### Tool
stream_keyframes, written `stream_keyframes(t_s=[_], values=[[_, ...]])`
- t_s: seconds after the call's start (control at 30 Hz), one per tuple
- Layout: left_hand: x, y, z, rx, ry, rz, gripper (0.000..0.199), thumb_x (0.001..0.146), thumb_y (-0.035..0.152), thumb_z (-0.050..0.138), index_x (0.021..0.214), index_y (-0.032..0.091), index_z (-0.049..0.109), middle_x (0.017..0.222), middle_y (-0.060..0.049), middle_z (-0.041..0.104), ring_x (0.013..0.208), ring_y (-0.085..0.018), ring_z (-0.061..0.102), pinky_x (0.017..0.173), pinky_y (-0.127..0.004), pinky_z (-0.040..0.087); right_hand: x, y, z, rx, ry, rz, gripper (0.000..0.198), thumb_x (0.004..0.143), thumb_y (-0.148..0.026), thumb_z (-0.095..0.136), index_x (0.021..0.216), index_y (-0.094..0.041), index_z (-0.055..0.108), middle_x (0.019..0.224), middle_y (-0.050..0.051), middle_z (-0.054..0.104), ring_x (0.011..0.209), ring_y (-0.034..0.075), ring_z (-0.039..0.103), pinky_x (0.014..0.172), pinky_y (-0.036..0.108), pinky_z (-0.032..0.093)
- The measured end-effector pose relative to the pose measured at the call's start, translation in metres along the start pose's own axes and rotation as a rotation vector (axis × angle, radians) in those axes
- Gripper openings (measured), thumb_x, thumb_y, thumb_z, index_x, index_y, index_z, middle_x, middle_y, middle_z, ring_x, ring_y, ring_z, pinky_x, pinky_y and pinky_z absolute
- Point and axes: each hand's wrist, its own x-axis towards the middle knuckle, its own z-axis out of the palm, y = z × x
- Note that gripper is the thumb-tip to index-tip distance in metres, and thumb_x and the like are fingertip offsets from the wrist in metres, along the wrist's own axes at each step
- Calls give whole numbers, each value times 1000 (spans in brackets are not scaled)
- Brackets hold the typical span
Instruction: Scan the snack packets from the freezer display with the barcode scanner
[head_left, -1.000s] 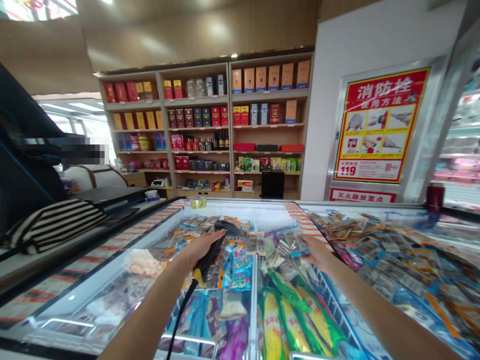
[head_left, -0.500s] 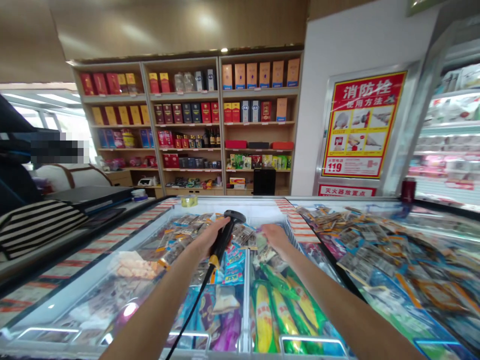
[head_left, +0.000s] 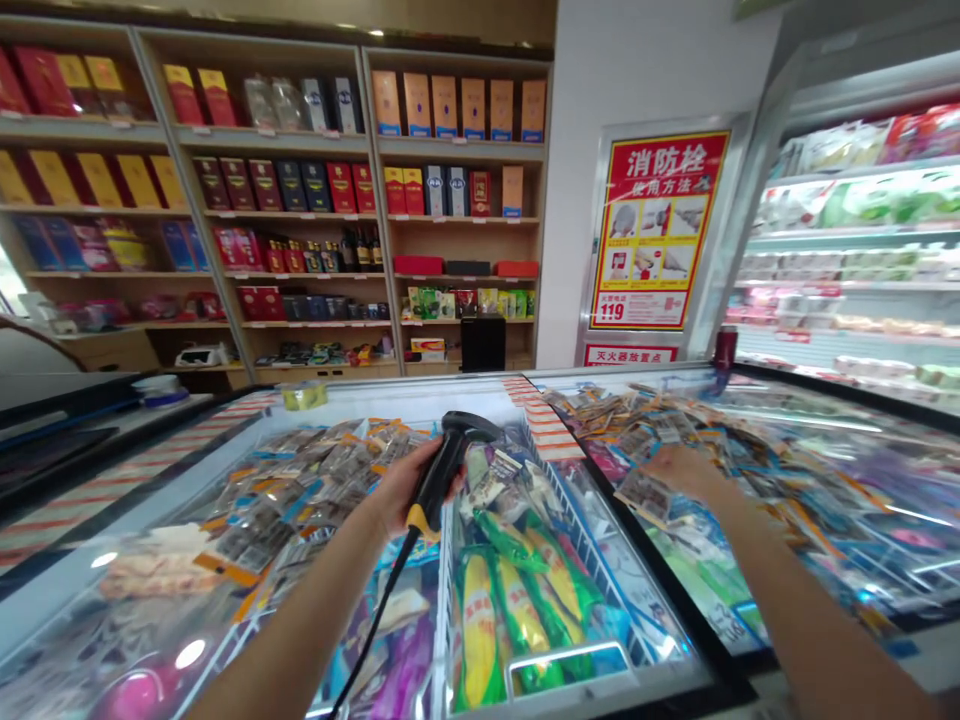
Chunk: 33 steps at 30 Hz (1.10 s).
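My left hand [head_left: 409, 485] is wrapped around the handle of a black barcode scanner [head_left: 442, 465], its head tilted up and to the right, its cord running down toward me. Over the right-hand freezer, my right hand [head_left: 686, 472] pinches a small clear snack packet [head_left: 643, 497] at the near edge of a heap of similar packets [head_left: 750, 450]. More packets [head_left: 300, 470] lie spread to the left of the scanner. Below it, bagged corn cobs [head_left: 517, 605] in green and yellow wrappers fill a white wire basket [head_left: 448, 600].
A black freezer edge [head_left: 660, 570] separates the two sides. A yellowish tape roll [head_left: 304, 396] sits at the back rim, and a dark red can [head_left: 725, 348] stands farther right. Behind are shelves of boxed bottles [head_left: 292, 188], a red poster [head_left: 660, 230] and a lit display fridge [head_left: 855, 270].
My right hand has moved from above the middle basket to the heap on the right. The view has turned right. My left hand still holds the scanner.
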Motion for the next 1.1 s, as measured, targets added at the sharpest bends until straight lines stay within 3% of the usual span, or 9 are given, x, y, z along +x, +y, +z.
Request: stream_keyframes(t_s=[0.07,0.13,0.23,0.4,0.53,0.63,0.8,0.97,1.1], values=[[-1,-4,9,25,-4,-41,28,80,33,40,78,9,55,62,-9,60,49,-11,55,44,-20,43,-2,10,-12,-160,-26,106,39,43,-26,73,28,-21,37,27,2,41,55,30,59,53,40,41],[-3,-8,17,50,-28,-50,27,80,31,41,79,9,56,65,-9,60,50,-11,55,44,-20,43,-6,14,-12,-315,-43,164,40,38,-35,74,29,-20,38,30,2,44,49,26,58,51,41,42],[-7,-16,26,27,-105,-44,28,79,33,43,81,9,57,68,-9,61,52,-12,55,46,-21,43,-10,13,1,-399,-28,110,32,36,-38,74,40,-19,48,46,2,56,63,26,60,62,41,43],[-13,-24,29,-41,-83,-51,28,78,34,43,80,9,57,68,-9,60,53,-12,55,47,-21,44,-8,12,21,-310,9,13,30,36,-26,74,61,-20,57,67,6,63,83,28,58,72,35,40],[-15,-26,28,-74,-43,-55,31,79,37,41,84,11,55,63,-7,59,47,-9,52,41,-18,42,-4,16,18,-222,8,59,21,39,-23,70,53,-19,55,55,4,60,70,27,59,61,33,42],[-16,-28,24,-68,-2,-54,31,79,40,43,82,11,54,60,-6,58,44,-8,51,39,-16,40,-2,18,12,-124,3,99,16,45,-24,67,56,-21,56,58,2,61,65,23,60,57,31,44],[-19,-28,19,-16,16,-60,31,78,40,44,79,10,54,60,-7,58,44,-8,51,39,-16,41,-6,16,7,-14,-84,167,8,56,-29,60,53,-22,57,50,-1,59,53,17,58,50,28,45],[-23,-25,22,33,15,-81,30,79,38,43,76,10,53,59,-7,58,44,-9,52,38,-17,40,-16,10,13,-91,-215,239,21,47,-33,69,44,-20,53,33,-1,49,33,15,48,37,28,38],[-25,-22,23,58,20,-62,31,79,38,42,72,10,53,60,-6,58,43,-8,51,38,-17,39,-19,9,26,-61,-237,220,17,49,-30,69,59,-21,58,37,-2,52,36,15,49,38,27,37]])
